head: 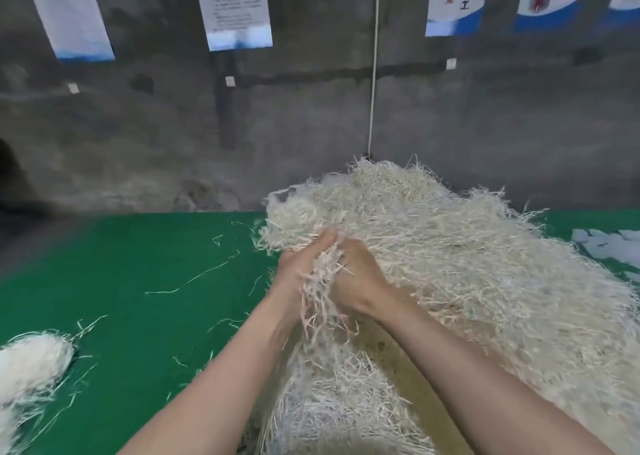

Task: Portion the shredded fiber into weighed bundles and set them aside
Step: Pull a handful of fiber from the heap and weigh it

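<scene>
Pale fiber tuft (320, 292), strands hanging down, left hand (293, 269), right hand (362, 280) gripping

One camera, worn on my head.
It looks forward and down along my forearms, close on my left hand (294, 267) and right hand (360, 281) at the fiber heap (450, 264), the green table (138, 264) below and the grey wall (311, 125) ahead.

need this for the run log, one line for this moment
stage: taking handful; left hand: grips fiber; right hand: grips fiber; pile: on green table
</scene>
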{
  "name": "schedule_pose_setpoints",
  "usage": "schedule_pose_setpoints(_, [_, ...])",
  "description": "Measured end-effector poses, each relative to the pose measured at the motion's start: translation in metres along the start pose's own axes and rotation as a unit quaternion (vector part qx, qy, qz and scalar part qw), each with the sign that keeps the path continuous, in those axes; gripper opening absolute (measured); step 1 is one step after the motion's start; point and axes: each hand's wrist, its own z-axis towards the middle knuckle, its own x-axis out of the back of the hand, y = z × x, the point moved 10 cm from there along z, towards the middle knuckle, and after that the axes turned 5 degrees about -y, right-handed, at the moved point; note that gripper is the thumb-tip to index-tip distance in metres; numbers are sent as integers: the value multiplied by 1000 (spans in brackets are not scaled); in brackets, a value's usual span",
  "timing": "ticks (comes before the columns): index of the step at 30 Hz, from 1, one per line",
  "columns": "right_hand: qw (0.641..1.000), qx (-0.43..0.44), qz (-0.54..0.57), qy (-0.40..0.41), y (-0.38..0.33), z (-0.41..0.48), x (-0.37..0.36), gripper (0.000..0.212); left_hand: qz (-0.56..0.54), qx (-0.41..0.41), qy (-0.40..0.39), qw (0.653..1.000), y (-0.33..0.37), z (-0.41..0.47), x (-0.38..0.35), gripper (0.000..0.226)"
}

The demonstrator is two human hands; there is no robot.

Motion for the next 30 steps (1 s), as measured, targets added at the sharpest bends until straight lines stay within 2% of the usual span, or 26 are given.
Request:
schedule_pose_setpoints(1, [999,47,-17,-20,-12,-2,-7,11,-11,-20,31,999,4,3,7,87])
schedule_pose_setpoints(2, [996,66,-39,-36,-12,-6,-13,20,-17,-40,77,996,12,4,18,61])
schedule_pose_setpoints(3, [997,48,-45,-46,2,-10,-14,36,-38,-47,134,989,19,8,34,37])
schedule_pose_setpoints(4, [998,-4,-34,-47,28,-15,-10,45,-75,-50,179,980,26,9,49,26])
schedule_pose_setpoints(5, [995,-71,-44,-46,62,-24,-6,44,-113,-54,212,969,32,11,62,22])
schedule_pose_setpoints(7, [965,-189,-155,-97,127,-51,-3,32,-126,-83,227,962,49,13,75,24])
schedule_pose_setpoints(9, [936,-221,-219,-162,154,-73,-5,32,-68,-97,222,968,60,9,70,27])
schedule_pose_setpoints(10, [944,-220,-183,-165,155,-75,-1,39,-43,-98,216,971,61,8,66,27])
schedule_pose_setpoints(13, [977,-176,19,-119,119,-55,35,66,-21,-108,197,974,60,11,53,28])
schedule_pose_setpoints(14, [983,-139,30,-114,97,-44,53,67,-20,-107,183,977,61,11,49,24])
schedule_pose_setpoints(17, [987,-61,134,-66,45,-12,76,45,-30,-104,133,985,69,10,37,24])
schedule_pose_setpoints(19, [986,-18,148,-79,11,-1,47,27,-30,-87,103,990,71,9,31,24])
schedule_pose_setpoints(20, [987,7,109,-119,-2,-1,16,20,-39,-84,88,992,72,6,27,20])
schedule_pose_setpoints(22, [971,41,-49,-232,-6,-20,-54,11,-62,-91,77,991,79,2,30,20])
schedule_pose_setpoints(23, [951,32,-138,-276,5,-37,-77,5,-83,-99,87,988,83,1,38,25])
schedule_pose_setpoints(24, [933,1,-204,-297,28,-52,-89,12,-98,-112,102,984,89,0,48,29])
schedule_pose_setpoints(25, [914,-38,-255,-314,50,-67,-91,17,-94,-120,121,981,92,-1,59,28])
schedule_pose_setpoints(26, [913,-71,-265,-303,67,-75,-83,18,-73,-121,139,980,93,-2,68,21])
schedule_pose_setpoints(28, [942,-97,-180,-267,83,-75,-54,9,-36,-107,152,982,86,-3,75,11])
schedule_pose_setpoints(30, [964,-118,-29,-237,76,-63,-15,17,-6,-91,141,986,76,-4,69,15])
